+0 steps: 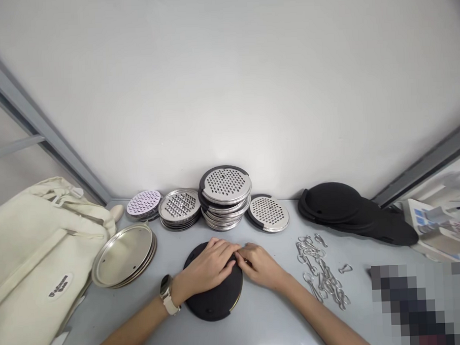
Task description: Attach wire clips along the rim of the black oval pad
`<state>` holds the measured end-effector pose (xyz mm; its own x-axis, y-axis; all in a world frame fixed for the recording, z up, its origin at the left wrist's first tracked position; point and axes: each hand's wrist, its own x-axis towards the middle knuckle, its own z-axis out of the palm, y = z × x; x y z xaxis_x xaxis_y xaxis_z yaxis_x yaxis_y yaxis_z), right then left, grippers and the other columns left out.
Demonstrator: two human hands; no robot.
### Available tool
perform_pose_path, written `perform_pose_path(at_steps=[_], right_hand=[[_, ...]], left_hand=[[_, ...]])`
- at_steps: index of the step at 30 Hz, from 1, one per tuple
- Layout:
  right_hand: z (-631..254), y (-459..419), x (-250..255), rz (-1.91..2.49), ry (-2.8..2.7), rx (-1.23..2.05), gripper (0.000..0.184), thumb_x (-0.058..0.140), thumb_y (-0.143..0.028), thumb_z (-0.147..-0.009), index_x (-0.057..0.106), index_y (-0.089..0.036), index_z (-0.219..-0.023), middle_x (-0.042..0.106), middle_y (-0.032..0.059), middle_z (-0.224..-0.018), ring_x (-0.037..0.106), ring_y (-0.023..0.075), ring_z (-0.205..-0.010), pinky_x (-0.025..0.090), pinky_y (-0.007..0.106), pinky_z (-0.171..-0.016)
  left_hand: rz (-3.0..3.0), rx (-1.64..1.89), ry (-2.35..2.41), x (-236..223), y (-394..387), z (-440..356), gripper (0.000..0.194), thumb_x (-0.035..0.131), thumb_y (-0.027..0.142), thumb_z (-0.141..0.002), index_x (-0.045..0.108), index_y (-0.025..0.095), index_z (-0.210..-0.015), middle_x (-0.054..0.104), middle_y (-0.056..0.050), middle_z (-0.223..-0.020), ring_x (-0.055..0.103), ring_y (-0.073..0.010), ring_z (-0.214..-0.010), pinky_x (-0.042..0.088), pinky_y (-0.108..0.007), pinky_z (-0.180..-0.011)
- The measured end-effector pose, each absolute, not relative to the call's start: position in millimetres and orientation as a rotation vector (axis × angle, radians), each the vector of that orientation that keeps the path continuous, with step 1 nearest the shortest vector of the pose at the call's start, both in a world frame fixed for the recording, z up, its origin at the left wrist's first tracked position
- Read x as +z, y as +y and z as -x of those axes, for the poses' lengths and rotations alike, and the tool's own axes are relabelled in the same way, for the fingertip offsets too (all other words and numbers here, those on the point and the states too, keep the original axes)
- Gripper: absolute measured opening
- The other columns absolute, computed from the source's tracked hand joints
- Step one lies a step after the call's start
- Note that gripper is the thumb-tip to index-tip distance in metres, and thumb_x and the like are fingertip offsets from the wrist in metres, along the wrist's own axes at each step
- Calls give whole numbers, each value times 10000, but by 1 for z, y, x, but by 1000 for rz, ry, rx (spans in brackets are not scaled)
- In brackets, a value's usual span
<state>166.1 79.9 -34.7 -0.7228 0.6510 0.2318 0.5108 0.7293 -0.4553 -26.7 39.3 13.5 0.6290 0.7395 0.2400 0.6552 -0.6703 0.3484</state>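
Observation:
A black round cover (216, 295) lies flat on the grey table in front of me, with a thin strip of shiny metal rim showing at its lower right edge. My left hand (214, 264), with a watch at the wrist, rests across its top and presses the upper right edge with bent fingers. At that same edge my right hand (257, 263) is closed in a pinch, its fingertips touching those of the left. What lies under the fingertips is hidden.
Behind stand stacks of round metal graters (180, 207), some with black rims (225, 185). Round metal plates (127, 253) and a cream bag (35, 262) are on the left. Metal spring clips (326, 277) and black covers (334, 203) lie on the right.

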Motion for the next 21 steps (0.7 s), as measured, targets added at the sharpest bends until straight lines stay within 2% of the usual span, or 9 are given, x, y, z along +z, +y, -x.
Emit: perform_pose_path(at_steps=[9, 15, 21], right_hand=[[-165, 81, -35, 886, -2561, 491, 271, 404, -155, -918, 485, -186, -662, 597, 23, -618, 488, 146, -585, 346, 261, -627], [-166, 81, -35, 883, -2582, 491, 306, 398, -157, -931, 500, -183, -644, 616, 30, -624, 512, 149, -612, 347, 259, -642], [-165, 80, -32, 882, -2615, 472, 311, 379, -145, -939, 530, -174, -669, 634, 36, -647, 529, 149, -616, 359, 264, -654]], left_hand=[[-2620, 529, 1140, 11, 41, 26, 286, 379, 162, -956, 450, 177, -1232, 595, -74, -1090, 516, -215, -1034, 364, -386, -926], [-2634, 502, 1136, 9, 42, 27, 300, 373, 154, -958, 449, 189, -1246, 601, -68, -1102, 529, -209, -1028, 352, -383, -924], [-2663, 488, 1098, 9, 41, 26, 339, 337, 124, -959, 422, 179, -1282, 586, -74, -1181, 521, -201, -1091, 354, -383, -954]])
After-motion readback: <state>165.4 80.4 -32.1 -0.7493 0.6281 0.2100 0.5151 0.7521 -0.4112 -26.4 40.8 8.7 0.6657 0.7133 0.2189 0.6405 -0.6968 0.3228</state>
